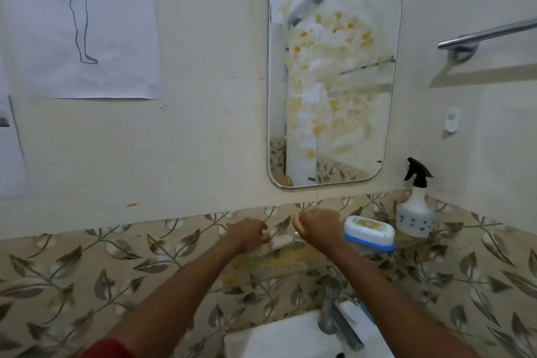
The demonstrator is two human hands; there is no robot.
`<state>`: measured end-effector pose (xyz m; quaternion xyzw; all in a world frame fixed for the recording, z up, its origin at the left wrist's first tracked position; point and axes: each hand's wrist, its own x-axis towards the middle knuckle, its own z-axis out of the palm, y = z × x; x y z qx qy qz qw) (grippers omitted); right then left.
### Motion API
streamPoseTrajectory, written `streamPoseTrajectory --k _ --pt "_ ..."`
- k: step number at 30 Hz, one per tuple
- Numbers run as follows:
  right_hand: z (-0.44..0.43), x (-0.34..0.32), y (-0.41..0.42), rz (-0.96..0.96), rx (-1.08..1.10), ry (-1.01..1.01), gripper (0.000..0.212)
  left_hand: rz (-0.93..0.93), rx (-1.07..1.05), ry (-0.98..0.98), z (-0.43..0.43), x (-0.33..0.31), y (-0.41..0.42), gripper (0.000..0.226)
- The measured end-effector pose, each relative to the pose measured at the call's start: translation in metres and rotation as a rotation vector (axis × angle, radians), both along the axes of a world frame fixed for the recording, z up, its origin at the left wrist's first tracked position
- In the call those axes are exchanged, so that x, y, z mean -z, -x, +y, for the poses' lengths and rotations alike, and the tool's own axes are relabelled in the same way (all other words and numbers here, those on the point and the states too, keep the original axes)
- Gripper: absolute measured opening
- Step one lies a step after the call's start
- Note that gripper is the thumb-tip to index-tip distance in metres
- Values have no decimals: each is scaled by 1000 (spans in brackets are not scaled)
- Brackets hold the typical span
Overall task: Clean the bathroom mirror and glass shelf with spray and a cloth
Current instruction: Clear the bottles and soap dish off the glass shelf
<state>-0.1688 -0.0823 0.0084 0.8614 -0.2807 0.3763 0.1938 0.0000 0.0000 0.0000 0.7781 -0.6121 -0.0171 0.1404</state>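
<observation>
The wall mirror (334, 73) is smeared with yellowish-white grime over most of its glass. Below it, the glass shelf (293, 263) carries yellow stains. At the shelf's right end stands a translucent spray bottle (415, 212) with a black trigger. My left hand (250, 234) and my right hand (318, 227) hover side by side over the back of the shelf, both curled into fists. A small pale bit shows at each fist; what it is I cannot make out. No cloth is plainly visible.
A white soap box with a blue base (369, 232) lies on the shelf just right of my right hand. A chrome tap (329, 308) and white basin (290, 337) sit below. A towel bar (488, 33) is at the upper right, and paper drawings (81, 23) hang at the left.
</observation>
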Motion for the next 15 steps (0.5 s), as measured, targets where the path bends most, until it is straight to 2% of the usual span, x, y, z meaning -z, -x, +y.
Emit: streamPoseTrajectory --k 2,4,7,11,15 --pt "-6 5 1 -16 -2 -44 45 -78 -37 -5 -8 6 7 37" --pt "-14 17 5 64 70 -126 43 -238 -94 -34 -16 13 19 42" --pt "-30 30 8 114 106 -217 7 -405 -143 -13 -27 18 32 44" --pt "-41 36 16 215 130 -292 35 -435 -162 -45 -32 23 37 43" --pt "-44 33 11 300 156 -323 36 -472 -171 -34 -33 21 36 34"
